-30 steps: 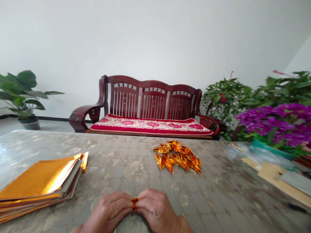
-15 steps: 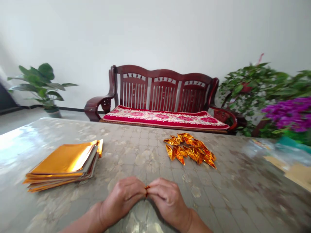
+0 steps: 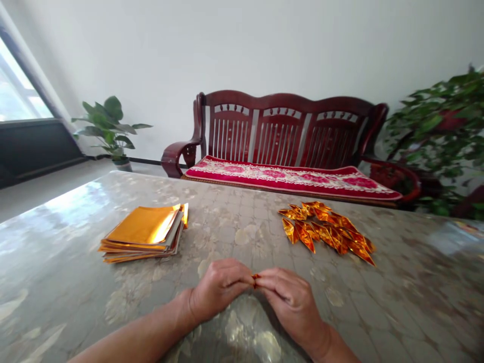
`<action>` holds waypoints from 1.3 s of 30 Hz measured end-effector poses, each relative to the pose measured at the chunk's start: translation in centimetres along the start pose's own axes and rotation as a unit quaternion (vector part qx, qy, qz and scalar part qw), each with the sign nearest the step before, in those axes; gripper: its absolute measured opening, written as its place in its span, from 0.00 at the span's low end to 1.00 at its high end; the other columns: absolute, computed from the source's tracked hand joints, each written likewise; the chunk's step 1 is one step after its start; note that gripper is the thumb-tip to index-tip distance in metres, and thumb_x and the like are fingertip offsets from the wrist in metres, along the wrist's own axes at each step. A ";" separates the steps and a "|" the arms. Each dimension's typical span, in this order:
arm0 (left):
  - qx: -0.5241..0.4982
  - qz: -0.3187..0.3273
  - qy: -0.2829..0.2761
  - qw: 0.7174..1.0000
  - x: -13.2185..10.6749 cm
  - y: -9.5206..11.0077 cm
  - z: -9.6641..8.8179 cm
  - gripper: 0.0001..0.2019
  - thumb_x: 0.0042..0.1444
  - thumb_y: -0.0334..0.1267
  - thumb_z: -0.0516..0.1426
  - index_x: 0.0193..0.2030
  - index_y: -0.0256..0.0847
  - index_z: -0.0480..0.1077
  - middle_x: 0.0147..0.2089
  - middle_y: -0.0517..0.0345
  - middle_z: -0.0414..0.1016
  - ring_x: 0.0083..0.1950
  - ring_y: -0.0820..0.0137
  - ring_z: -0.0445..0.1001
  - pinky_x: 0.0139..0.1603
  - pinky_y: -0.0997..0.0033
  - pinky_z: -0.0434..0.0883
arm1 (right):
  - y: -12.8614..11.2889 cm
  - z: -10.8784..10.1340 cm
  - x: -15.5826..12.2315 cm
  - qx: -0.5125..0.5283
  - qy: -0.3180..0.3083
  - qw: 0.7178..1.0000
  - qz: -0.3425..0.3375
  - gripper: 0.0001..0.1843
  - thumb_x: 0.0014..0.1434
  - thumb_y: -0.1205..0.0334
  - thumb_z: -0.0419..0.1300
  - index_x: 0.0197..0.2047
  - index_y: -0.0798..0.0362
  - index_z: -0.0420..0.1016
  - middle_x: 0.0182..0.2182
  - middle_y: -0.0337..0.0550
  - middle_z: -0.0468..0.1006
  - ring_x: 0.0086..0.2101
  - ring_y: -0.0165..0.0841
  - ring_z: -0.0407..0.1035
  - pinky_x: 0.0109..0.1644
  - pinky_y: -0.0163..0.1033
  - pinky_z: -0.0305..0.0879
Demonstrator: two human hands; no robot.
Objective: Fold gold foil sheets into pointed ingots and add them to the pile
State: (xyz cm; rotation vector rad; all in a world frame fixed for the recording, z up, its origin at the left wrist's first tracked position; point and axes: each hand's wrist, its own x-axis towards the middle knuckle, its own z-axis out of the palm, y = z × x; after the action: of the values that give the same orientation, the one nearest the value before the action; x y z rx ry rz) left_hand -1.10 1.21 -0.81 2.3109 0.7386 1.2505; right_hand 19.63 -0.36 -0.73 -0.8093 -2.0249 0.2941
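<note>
Between the fingertips of both hands is a small piece of folded gold foil paper [image 3: 255, 280], mostly hidden by the fingers. My left hand [image 3: 223, 285] pinches its left end, and my right hand [image 3: 289, 295] pinches the right end. Both hands are closed, held close together above the table. Beyond my right hand lies a cluster of folded gold foil pieces [image 3: 328, 229] with pointed ends. To the left of my hands rests a stack of flat gold foil sheets [image 3: 141, 225], its edges uneven.
The patterned, glossy table [image 3: 227, 237] stretches out in front of me. Behind it stands a dark red wooden bench [image 3: 280, 131] with a red floral cover [image 3: 272, 173]. A potted plant [image 3: 113, 126] stands at the left. Clear plastic [image 3: 459, 237] lies at the right table edge.
The camera view has turned left, so everything appears shifted to the right. Both hands still pinch the folded foil piece, with little visible change in their grip.
</note>
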 end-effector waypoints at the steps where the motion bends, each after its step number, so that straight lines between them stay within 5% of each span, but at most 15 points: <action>1: 0.001 -0.001 0.002 1.000 0.0 0.0 0.0 0.07 0.63 0.33 0.58 0.35 0.39 0.77 0.32 0.57 0.81 0.35 0.73 0.79 0.40 0.79 0.72 | -0.1 0.0 0.0 0.006 0.000 1.000 0.002 0.08 0.61 0.70 0.62 0.40 0.48 0.81 0.35 0.40 0.83 0.35 0.31 0.77 0.41 0.34 0.72; 13: 0.025 -0.052 0.052 0.997 0.0 0.0 0.3 0.05 0.61 0.33 0.59 0.35 0.40 0.77 0.33 0.59 0.82 0.33 0.73 0.79 0.37 0.78 0.72 | -0.2 -0.1 0.0 0.077 0.008 0.995 0.064 0.09 0.63 0.66 0.59 0.42 0.48 0.80 0.37 0.43 0.82 0.38 0.33 0.77 0.43 0.35 0.74; 19: 0.001 -0.053 0.014 0.999 -0.2 -0.1 -0.1 0.06 0.63 0.33 0.58 0.36 0.40 0.77 0.35 0.57 0.82 0.36 0.73 0.79 0.40 0.77 0.72 | -1.1 -1.2 0.3 0.092 -0.026 0.988 0.121 0.11 0.66 0.61 0.55 0.44 0.49 0.78 0.34 0.40 0.82 0.34 0.31 0.76 0.40 0.33 0.70; 25: 0.006 0.017 -0.043 0.999 -0.6 -0.2 -0.4 0.06 0.65 0.31 0.57 0.43 0.40 0.76 0.40 0.54 0.82 0.41 0.71 0.79 0.45 0.75 0.73 | -0.8 -0.3 0.5 0.057 -0.052 0.981 0.179 0.07 0.60 0.66 0.60 0.38 0.50 0.80 0.29 0.40 0.79 0.29 0.30 0.72 0.32 0.31 0.66; 39: 0.039 0.047 -0.065 0.996 -0.7 0.0 -0.3 0.06 0.65 0.31 0.56 0.43 0.41 0.75 0.39 0.56 0.82 0.39 0.71 0.79 0.43 0.75 0.72 | -0.7 0.2 0.5 -0.004 -0.048 0.981 0.187 0.10 0.54 0.72 0.58 0.29 0.50 0.79 0.25 0.38 0.76 0.27 0.30 0.69 0.29 0.31 0.61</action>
State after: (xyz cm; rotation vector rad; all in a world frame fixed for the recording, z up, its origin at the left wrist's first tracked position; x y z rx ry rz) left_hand -1.66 0.80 -1.09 2.4891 0.6515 1.1144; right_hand 18.98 -0.56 -0.20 -1.2017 -1.9531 0.5455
